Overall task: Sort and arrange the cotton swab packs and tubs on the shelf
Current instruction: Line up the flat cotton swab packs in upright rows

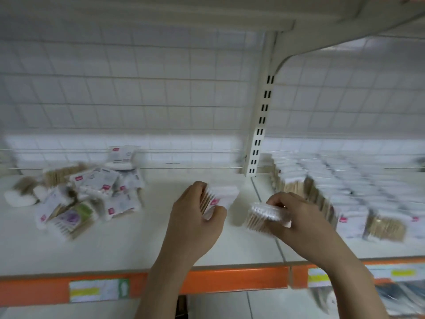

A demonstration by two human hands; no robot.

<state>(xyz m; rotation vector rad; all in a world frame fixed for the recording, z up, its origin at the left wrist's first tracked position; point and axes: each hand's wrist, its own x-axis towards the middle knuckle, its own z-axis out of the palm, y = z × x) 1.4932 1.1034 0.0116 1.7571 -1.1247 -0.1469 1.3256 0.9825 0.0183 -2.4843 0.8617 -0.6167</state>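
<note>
A: Two packs are being held over the shelf (pixel 138 238), as I am reading it. Left hand (pixel 195 217) is gripping one pack (pixel 218 199).

B: Right hand (pixel 296 217) is pinching a second pack (pixel 264 217). Loose pile (pixel 78 194) is lying left; rows (pixel 345 192) are standing right. Frame is blurring.

A loose heap of cotton swab packs (pixel 87 199), white with pink labels and wooden sticks showing, lies jumbled at the left of the white shelf (pixel 138 238). Neat rows of packs (pixel 345 192) stand at its right; two packs (pixel 218 199) (pixel 266 217) are held above its middle.
</note>
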